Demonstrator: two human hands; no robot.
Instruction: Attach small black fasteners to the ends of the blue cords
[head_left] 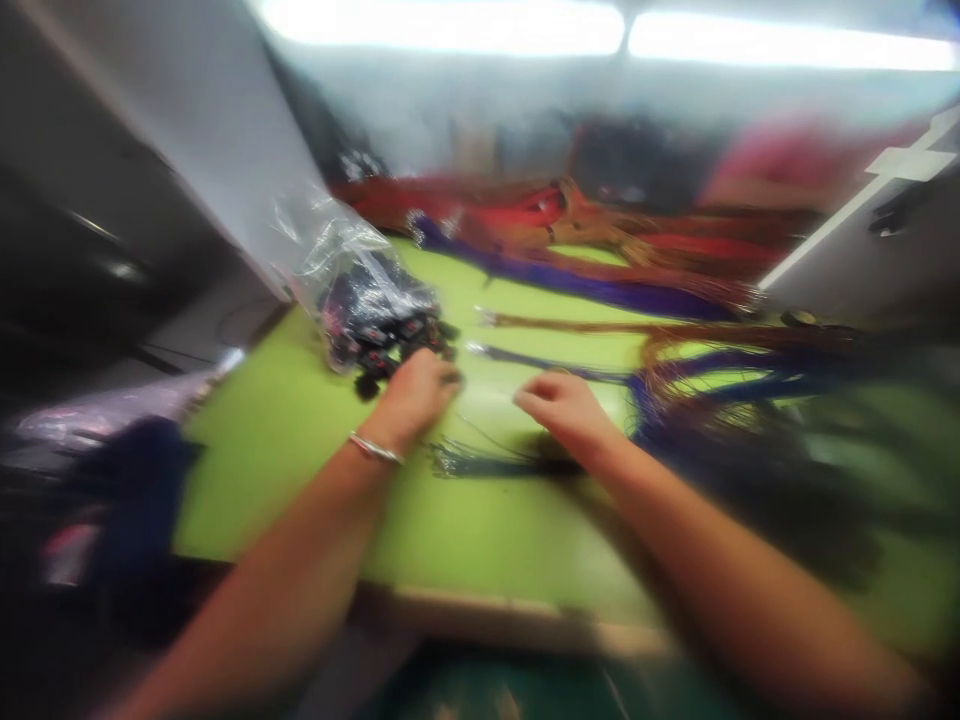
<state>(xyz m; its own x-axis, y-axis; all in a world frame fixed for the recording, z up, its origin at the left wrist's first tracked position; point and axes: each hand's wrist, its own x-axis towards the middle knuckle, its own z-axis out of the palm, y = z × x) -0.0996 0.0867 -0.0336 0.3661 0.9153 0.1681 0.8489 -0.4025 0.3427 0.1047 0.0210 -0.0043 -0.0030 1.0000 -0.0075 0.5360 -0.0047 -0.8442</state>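
Note:
My left hand point(420, 392), with a bracelet at the wrist, is closed at the edge of a pile of small black parts point(382, 350). A dark bit shows at its fingertips, too blurred to name. The parts spill from a clear plastic bag point(330, 250). To the right, my right hand point(562, 405) is closed in a pinch above the table; what it holds, if anything, cannot be made out. Below and between the hands lies a bundle of dark wires point(487, 465) with shiny tips. A blue wire bundle point(555, 362) runs just behind my right hand.
Brown wires point(570, 324), a thick purple-blue bundle point(600, 285) and red and orange wires point(525, 210) lie across the back of the green table point(480, 530). Tangled wires point(675, 400) spread at the right. Pale panels point(225, 130) flank the table under bright lamps.

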